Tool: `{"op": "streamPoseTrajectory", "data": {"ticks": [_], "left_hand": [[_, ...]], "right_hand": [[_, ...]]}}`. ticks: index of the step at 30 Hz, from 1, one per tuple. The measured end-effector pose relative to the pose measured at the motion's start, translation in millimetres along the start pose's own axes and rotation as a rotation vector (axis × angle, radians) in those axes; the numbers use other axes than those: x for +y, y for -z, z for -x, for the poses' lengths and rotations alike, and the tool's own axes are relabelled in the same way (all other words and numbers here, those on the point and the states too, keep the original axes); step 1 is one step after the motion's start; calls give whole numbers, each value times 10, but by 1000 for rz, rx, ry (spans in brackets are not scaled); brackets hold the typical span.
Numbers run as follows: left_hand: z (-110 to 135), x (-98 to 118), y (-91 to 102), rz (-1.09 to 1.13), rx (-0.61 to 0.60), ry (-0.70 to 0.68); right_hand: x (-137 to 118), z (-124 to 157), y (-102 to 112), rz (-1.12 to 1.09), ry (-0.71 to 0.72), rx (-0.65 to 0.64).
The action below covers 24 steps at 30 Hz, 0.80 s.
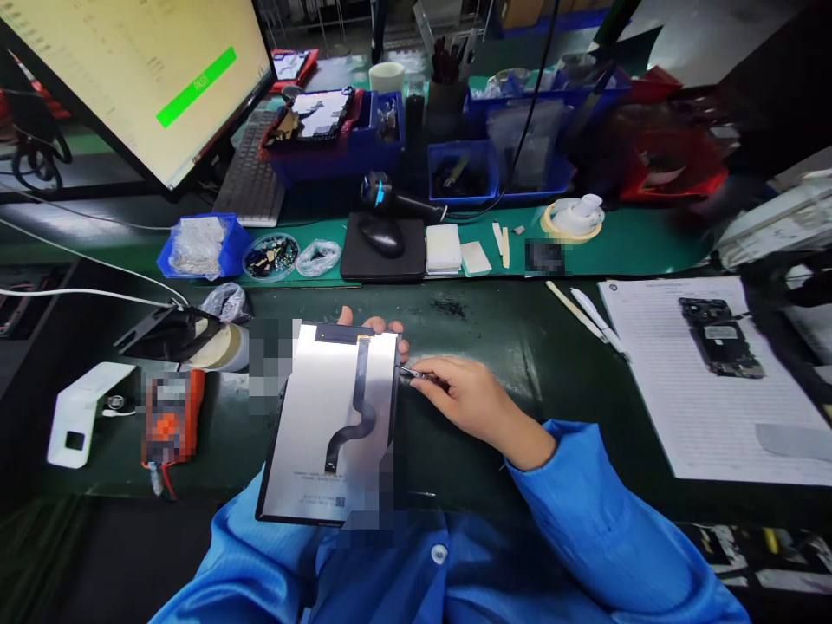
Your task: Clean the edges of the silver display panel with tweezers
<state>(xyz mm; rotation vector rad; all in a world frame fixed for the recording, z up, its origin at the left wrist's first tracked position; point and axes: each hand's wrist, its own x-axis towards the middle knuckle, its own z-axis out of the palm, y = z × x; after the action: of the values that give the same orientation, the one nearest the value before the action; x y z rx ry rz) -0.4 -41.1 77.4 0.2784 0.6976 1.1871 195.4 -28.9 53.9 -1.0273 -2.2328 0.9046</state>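
A flat screen panel [328, 425] with a silver back and a black ribbon cable [356, 407] is tilted up in front of me. My left hand [375, 328] holds it from behind; only fingertips show over its top edge. My right hand [464, 399] pinches metal tweezers [416, 374], whose tip touches the panel's right edge near the top. Both arms wear blue sleeves.
On the green mat lie a black mouse [382, 236] on its pad, a white block [443, 248], white sticks [588, 312], a paper sheet [715, 390] with a circuit board [718, 336], blue bins [201, 247], a tape roll [221, 347], a keyboard [253, 178] and a monitor [143, 74].
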Motion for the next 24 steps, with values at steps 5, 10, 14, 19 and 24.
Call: {"op": "streamPoseTrajectory", "data": {"ticks": [5,10,14,19,24], "left_hand": [[11,-6,14,19,-16,5],[-19,14,37,-11,-18,16],[-24,18,42,20,-27,25],[-31,2,39,31,-22,27],[-34,0,47,26,-13,17]], "right_hand": [[21,7,8,93,0,-17],[12,16,-18,-15,-40,23],[18,5,-10,34,19,12],[4,4,11,105,7,-8],[-20,6,-5,-2,-23,22]]}}
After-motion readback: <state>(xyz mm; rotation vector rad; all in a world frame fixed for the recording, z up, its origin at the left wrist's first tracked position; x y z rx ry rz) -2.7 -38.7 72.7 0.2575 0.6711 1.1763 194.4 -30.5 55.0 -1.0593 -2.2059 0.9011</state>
